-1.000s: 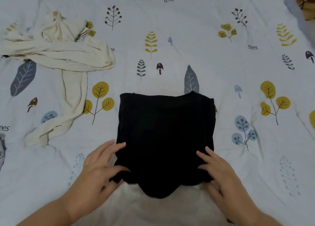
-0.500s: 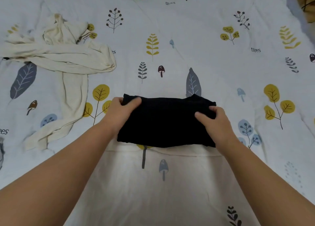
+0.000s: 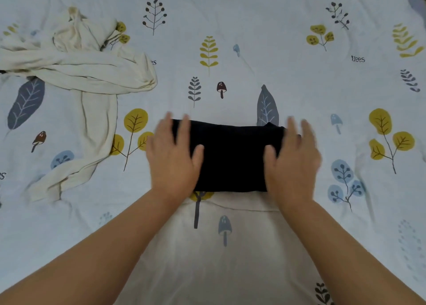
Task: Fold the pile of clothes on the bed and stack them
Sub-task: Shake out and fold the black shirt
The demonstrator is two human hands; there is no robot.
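Pressing both palms flat, fingers spread, on the folded black garment [image 3: 232, 157] mid-bed: left hand [image 3: 174, 159] and right hand [image 3: 291, 164] are covering its ends, long axis running between them. Cream garment [image 3: 76, 74] is lying unfolded, nearer my left.

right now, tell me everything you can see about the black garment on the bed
The black garment is a dark, matte fabric folded into a compact flat rectangle, wider than deep, with a small corner poking up at its far right edge. It lies flat on the leaf-print bedsheet, mid-frame. The left hand rests open on its left end, the right hand on its right end.
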